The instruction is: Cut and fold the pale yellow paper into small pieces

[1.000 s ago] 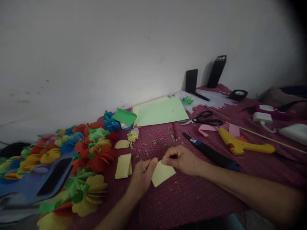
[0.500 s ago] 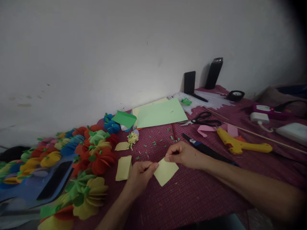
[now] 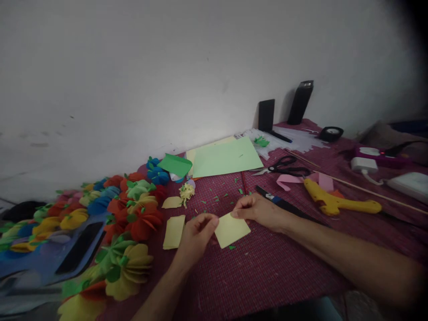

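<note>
A small yellow paper square [image 3: 232, 230] is stretched between my two hands, above the red checked tablecloth [image 3: 261, 272]. My left hand [image 3: 198, 232] pinches its left corner with thumb and fingers. My right hand [image 3: 256, 209] grips its upper edge. Just left of my left hand lies a stack of yellow paper pieces [image 3: 174, 232]. Behind it are a cut yellow paper piece [image 3: 172, 203] and a curly yellow paper tuft [image 3: 186, 191]. Small green paper scraps [image 3: 216, 198] are scattered beyond the square.
Colourful paper flowers [image 3: 143, 220] crowd the left side. Green paper sheets [image 3: 227, 158] lie at the back. Black-handled scissors [image 3: 284, 167], a dark blue cutter [image 3: 294, 207] and a yellow glue gun [image 3: 337, 200] lie to the right. A black bottle [image 3: 301, 102] stands by the wall.
The yellow square has been turned, so its lower edge now lies flatter and slants up to the right. Both hands keep their pinch. The view has shifted slightly.
</note>
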Demonstrator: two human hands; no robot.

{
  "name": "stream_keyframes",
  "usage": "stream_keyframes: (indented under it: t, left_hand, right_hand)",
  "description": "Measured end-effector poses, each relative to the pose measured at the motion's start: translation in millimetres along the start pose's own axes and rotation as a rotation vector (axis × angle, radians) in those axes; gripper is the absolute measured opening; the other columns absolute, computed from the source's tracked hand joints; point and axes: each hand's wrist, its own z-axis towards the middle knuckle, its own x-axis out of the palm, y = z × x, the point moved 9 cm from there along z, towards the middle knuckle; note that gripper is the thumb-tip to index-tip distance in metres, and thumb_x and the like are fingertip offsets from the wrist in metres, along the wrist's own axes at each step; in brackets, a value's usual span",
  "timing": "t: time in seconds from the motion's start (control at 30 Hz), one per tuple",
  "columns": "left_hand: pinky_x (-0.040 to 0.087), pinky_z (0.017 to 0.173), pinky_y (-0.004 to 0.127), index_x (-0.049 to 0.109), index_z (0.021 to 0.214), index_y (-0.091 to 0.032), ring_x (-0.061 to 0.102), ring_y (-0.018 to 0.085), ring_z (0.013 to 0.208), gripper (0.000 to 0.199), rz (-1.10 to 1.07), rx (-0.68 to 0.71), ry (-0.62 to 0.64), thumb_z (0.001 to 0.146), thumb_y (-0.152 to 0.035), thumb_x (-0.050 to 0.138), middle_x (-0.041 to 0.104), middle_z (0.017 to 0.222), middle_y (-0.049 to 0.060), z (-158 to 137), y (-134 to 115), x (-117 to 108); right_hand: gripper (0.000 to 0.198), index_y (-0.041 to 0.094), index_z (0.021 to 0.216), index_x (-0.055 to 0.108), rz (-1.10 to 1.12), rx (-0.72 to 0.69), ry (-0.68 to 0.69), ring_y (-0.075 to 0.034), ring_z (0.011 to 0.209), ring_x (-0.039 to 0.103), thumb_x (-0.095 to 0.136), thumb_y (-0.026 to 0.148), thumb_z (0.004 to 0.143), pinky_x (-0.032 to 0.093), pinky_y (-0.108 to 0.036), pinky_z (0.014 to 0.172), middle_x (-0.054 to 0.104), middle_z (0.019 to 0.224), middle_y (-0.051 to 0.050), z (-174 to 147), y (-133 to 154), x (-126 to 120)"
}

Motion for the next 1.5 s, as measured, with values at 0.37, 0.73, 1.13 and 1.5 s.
stream_keyframes:
  t: [0.37, 0.73, 1.13, 1.5]
  left_hand:
    - [0.028, 0.048, 0.018, 0.056, 0.056, -0.012, 0.036, 0.007, 0.049, 0.029, 0.148, 0.001, 0.083, 0.072, -0.036, 0.052, 0.042, 0.049, -0.004, 1, 2, -8]
    - [0.026, 0.046, 0.018, 0.056, 0.067, -0.013, 0.035, 0.007, 0.051, 0.025, 0.217, 0.019, 0.288, 0.075, -0.034, 0.048, 0.043, 0.056, -0.003, -6, 6, 24]
    - [0.025, 0.048, 0.018, 0.055, 0.062, -0.013, 0.034, 0.008, 0.051, 0.026, 0.297, -0.05, 0.296, 0.074, -0.035, 0.048, 0.042, 0.053, -0.004, -6, 8, 11]
    - [0.028, 0.047, 0.017, 0.054, 0.061, -0.013, 0.038, 0.007, 0.05, 0.025, 0.299, 0.05, 0.096, 0.074, -0.034, 0.049, 0.046, 0.054, -0.004, 4, -2, -3]
  right_hand:
    - [0.023, 0.013, 0.069, 0.063, -0.062, 0.042, 0.032, -0.009, 0.057, 0.049, 0.057, 0.036, 0.067, 0.037, -0.019, 0.05, 0.057, 0.064, -0.002, 2, 2, -13]
    - [0.018, 0.013, 0.07, 0.061, -0.326, -0.131, 0.142, -0.007, 0.051, 0.044, 0.049, 0.026, 0.072, 0.033, -0.017, 0.046, 0.054, 0.058, 0.002, -9, -8, 34]
    - [0.019, 0.013, 0.071, 0.063, -0.587, -0.169, 0.216, -0.006, 0.05, 0.042, 0.051, 0.027, 0.07, 0.029, -0.016, 0.044, 0.054, 0.058, 0.002, -15, 6, 19]
    - [0.021, 0.013, 0.065, 0.06, -0.381, 0.124, 0.356, -0.004, 0.04, 0.038, 0.055, 0.033, 0.065, 0.029, -0.016, 0.036, 0.051, 0.053, 0.003, -13, -18, 12]
